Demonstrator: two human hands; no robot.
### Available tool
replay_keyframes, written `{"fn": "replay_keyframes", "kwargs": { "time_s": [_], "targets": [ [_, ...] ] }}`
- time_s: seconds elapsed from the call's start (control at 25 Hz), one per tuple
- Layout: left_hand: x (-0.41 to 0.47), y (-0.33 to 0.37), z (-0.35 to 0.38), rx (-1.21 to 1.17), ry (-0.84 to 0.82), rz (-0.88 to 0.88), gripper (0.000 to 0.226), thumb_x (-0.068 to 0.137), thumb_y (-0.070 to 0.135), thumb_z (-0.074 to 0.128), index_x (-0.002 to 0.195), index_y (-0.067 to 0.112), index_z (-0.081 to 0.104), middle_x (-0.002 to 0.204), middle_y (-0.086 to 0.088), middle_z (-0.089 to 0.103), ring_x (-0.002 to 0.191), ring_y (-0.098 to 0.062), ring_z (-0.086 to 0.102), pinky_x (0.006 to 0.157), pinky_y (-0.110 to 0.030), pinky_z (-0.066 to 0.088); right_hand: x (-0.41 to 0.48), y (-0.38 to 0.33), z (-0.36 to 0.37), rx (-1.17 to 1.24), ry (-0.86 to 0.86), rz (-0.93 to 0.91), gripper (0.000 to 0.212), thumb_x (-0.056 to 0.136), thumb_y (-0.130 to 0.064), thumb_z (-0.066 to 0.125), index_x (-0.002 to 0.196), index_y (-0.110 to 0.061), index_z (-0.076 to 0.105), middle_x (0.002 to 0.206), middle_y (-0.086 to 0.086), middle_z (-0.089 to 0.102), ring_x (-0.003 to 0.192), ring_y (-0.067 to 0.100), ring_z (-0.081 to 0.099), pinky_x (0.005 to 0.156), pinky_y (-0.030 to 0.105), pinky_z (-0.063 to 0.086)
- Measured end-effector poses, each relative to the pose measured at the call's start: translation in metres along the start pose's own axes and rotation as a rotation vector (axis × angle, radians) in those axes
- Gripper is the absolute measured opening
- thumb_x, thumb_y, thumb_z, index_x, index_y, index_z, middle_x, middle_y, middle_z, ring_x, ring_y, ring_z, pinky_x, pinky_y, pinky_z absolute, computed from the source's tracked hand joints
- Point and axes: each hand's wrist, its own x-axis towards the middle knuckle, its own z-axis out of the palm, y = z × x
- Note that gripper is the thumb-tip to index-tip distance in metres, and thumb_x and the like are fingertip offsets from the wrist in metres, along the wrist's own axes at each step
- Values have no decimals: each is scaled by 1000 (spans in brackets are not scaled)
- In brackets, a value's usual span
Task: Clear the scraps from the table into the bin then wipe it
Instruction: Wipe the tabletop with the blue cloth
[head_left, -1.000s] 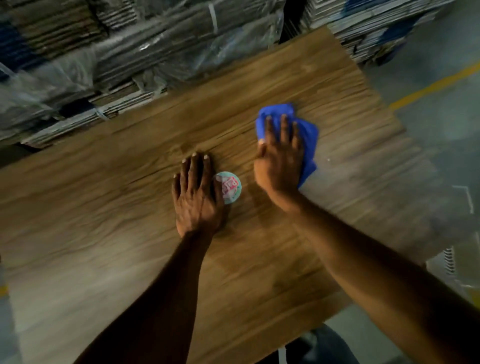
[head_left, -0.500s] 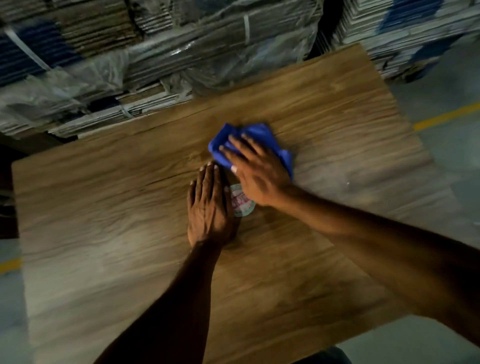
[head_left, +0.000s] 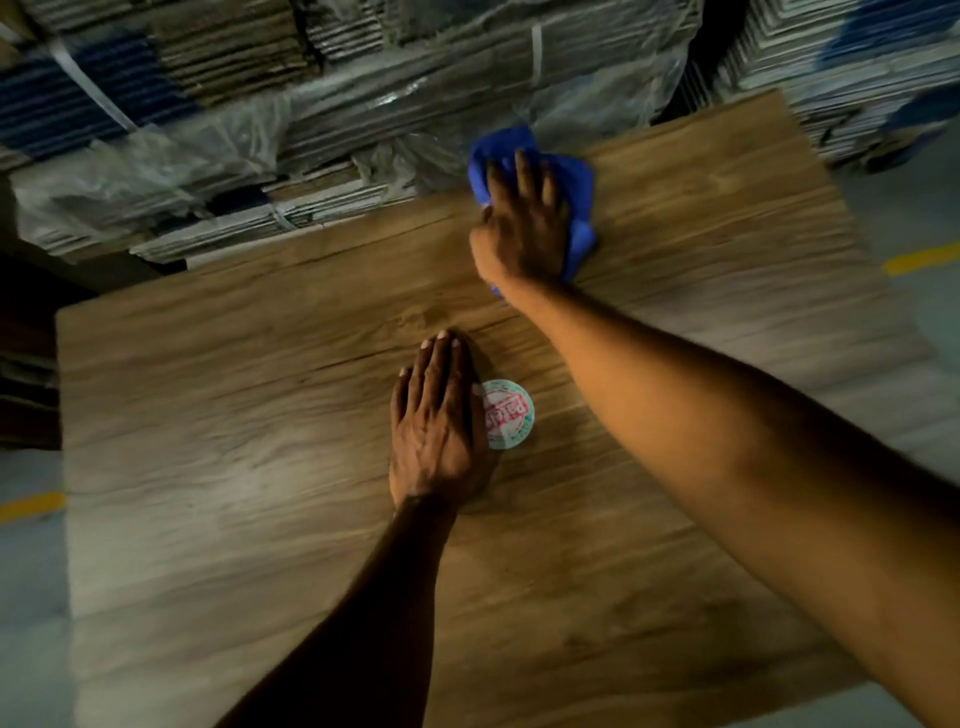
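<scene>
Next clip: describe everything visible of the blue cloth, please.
The blue cloth is soft, bunched fabric, plain bright blue, lying crumpled near the far edge of the table. The right hand presses down flat on it, covering its middle; folds show on both sides of the hand. Blur hides its weave.

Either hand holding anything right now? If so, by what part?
Nothing gripped. The right hand presses flat on top of the blue cloth, fingers straight. The left hand lies flat on the table beside the round printed disc, holding nothing.
</scene>
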Motion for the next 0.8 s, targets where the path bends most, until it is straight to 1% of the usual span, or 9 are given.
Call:
{"fn": "replay_keyframes", "kwargs": {
  "time_s": [0.16, 0.2, 0.32, 0.4, 0.44, 0.6, 0.64, 0.76, 0.8],
  "targets": [
    [1, -1, 0, 7, 12, 14, 57, 107, 29, 41, 161, 14, 31, 168, -6, 28, 157, -21, 20, 127, -44, 19, -28, -27, 13, -27, -198, -624, 55, 97, -38, 47, 152, -39, 43, 165, -2, 33, 149, 28, 31, 117, 43, 31],
    [1, -1, 0, 13, 9, 13, 57, 107, 30, 39, 161, 14, 30, 169, -5, 27, 158, -20, 19, 127, -44, 18, -17, -18, 7, -22, -197, -646, 54, 98, -38, 45, 152, -40, 43, 165, -3, 33, 148, 27, 32, 116, 43, 31],
    [2, -1, 3, 4, -41, 4, 58, 108, 34, 31, 164, 18, 23, 172, -1, 18, 159, -15, 9, 129, -42, 11, 29, 40, -13, -19, 24, 25, 54, 98, -37, 40, 151, -36, 43, 166, 3, 31, 148, 32, 31, 117, 48, 29],
    [3, -2, 3, 5, -38, -16, 58, 109, 34, 33, 164, 19, 22, 172, 0, 18, 160, -14, 9, 129, -41, 10, 27, 60, -24, -29, 70, 265, 57, 98, -39, 38, 154, -34, 40, 168, 5, 27, 151, 34, 27, 120, 50, 25],
    [2, -2, 3, 4, -33, -19, 58, 109, 34, 34, 164, 19, 23, 172, 0, 18, 159, -14, 9, 129, -41, 10, 12, 56, -24, -6, 76, 197, 57, 99, -39, 37, 155, -34, 39, 168, 5, 27, 152, 34, 27, 120, 50, 26],
    [1, -1, 2, 11, -13, -2, 58, 108, 35, 33, 163, 17, 27, 171, -2, 22, 159, -17, 15, 128, -42, 14, -84, 62, -2, -44, -43, -543, 53, 101, -39, 38, 152, -30, 45, 163, 6, 38, 146, 33, 38, 119, 45, 32],
    [1, -3, 3, 14, -13, -1, 59, 107, 35, 33, 163, 17, 26, 171, -3, 22, 159, -18, 15, 128, -43, 15, -79, 80, -3, -86, -26, -526, 54, 101, -40, 35, 153, -30, 45, 163, 6, 38, 146, 34, 38, 119, 45, 32],
    [0, -3, 4, 8, -34, 8, 59, 108, 35, 34, 164, 20, 22, 172, -1, 17, 159, -17, 11, 128, -44, 15, -44, 125, -32, -46, 140, 197, 58, 98, -39, 32, 155, -32, 42, 165, 8, 34, 146, 38, 36, 118, 49, 32],
    [-1, -3, 3, 15, -26, 15, 60, 108, 35, 36, 164, 21, 21, 172, -1, 17, 159, -18, 12, 128, -45, 15, -55, 122, -34, -21, 173, 263, 58, 98, -38, 35, 155, -33, 41, 165, 8, 34, 146, 38, 36, 118, 50, 32]
  ]
}}
